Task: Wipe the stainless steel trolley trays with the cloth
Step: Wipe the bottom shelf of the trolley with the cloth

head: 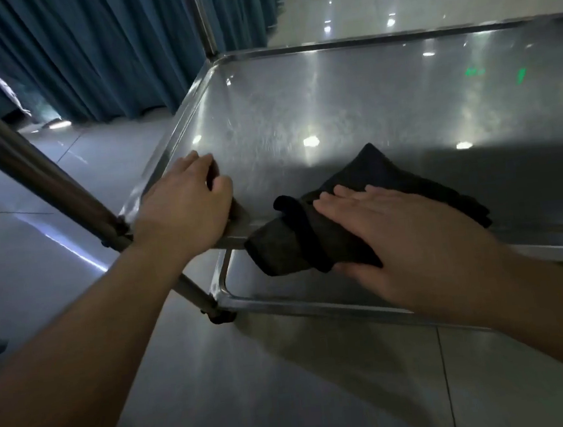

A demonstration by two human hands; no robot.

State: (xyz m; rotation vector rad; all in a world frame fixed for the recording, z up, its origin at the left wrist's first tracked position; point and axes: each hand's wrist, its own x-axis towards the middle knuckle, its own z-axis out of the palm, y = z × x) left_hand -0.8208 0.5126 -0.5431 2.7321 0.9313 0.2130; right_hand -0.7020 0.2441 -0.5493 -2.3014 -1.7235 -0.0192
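Observation:
The top stainless steel tray (365, 102) of the trolley fills the upper right and mirrors the ceiling lights. A dark, crumpled cloth (286, 247) hangs over the tray's near rim. My right hand (409, 235) presses flat on the cloth, fingers together and pointing left. My left hand (186, 202) curls over the tray's near left corner and grips the rim. A lower tray (302, 306) shows below, its rim running under my right forearm.
A slanted metal trolley post (27, 162) crosses at the left and an upright post (203, 17) rises at the far left corner. Blue curtains (103, 51) hang behind. The glossy tiled floor (35, 237) surrounds the trolley.

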